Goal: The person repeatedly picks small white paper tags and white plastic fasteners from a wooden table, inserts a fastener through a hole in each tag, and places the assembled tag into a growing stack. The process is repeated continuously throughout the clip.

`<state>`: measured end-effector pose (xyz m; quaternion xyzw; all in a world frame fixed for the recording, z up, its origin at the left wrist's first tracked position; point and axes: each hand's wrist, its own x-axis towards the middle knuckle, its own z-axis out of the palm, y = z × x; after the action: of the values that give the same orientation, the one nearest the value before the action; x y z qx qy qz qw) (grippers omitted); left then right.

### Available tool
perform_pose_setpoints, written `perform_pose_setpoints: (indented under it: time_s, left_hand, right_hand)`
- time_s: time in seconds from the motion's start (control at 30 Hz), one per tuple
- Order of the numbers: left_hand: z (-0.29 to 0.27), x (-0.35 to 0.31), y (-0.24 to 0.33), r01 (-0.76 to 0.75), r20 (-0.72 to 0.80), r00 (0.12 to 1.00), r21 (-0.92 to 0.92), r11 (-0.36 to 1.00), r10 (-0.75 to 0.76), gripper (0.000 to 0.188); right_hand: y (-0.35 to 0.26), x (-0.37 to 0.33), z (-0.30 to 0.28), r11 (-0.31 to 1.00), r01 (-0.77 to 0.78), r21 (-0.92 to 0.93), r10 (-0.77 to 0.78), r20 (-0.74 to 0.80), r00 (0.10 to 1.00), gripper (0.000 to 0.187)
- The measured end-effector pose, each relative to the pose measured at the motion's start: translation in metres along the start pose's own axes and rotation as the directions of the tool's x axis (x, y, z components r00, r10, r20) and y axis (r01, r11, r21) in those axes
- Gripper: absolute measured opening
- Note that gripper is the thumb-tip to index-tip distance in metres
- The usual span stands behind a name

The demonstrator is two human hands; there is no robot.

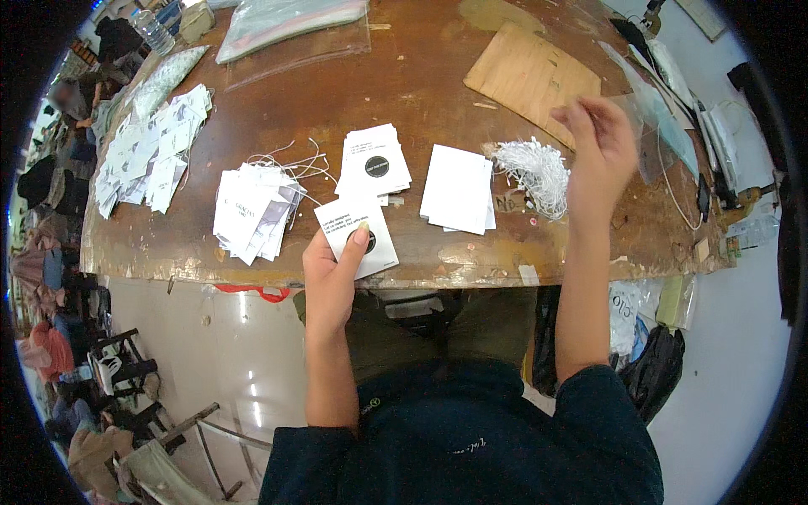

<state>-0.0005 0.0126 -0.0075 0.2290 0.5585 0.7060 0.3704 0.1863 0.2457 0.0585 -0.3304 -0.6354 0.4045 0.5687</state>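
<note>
In the head view, at an apparent stringing step likely calling next for careful threading, the left hand [330, 271] pinches a white, black-lettered hang tag [382, 246] over the wooden table's [278, 118] near edge, while the right hand [604, 139], fingers bunched, contents unclear, hangs near white strings [534, 177].

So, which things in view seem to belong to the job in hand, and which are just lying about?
Seemingly in the job:
printed card in the left hand
printed card stack
plain white cards
white string bundle, near the raised right hand
corded cards

Seemingly just lying about:
wooden board
clear bottle
black bag
</note>
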Motion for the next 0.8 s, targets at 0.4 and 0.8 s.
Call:
perform_pose_setpoints:
  time_s: [0.4, 0.8]
  left_hand:
    - [0.002, 0.001, 0.001, -0.033, 0.037, 0.999, 0.085, 0.996, 0.030, 0.027]
    - [0.002, -0.002, 0.000, -0.036, 0.023, 0.999, 0.118, 0.992, 0.033, 0.028]
  right_hand:
    - [0.045, -0.007, -0.070, 0.637, 0.044, -0.769, 0.198, 0.219, 0.955, 0.017]
    - [0.000, 0.000, -0.069, 0.701, 0.095, -0.706, -0.089, 0.046, 0.995, 0.022]
